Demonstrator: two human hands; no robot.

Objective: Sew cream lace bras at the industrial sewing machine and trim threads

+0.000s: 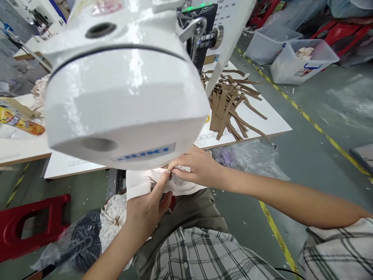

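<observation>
A pale fabric piece lies over my lap, just under the front of a white sewing machine marked JUKI. My left hand grips the fabric with thumb and fingers at its middle. Beside it, my right hand pinches the same fabric between thumb and index finger. A grey, lace-like patch shows on the fabric between the two hands. The machine head hides the needle area, and the exact spot under my fingertips is too small to make out.
Several brown fabric strips lie heaped on the white table. Translucent bins stand on the floor at the back right. A red stool is at the left, near white lace fabric and a plastic-wrapped dark bundle.
</observation>
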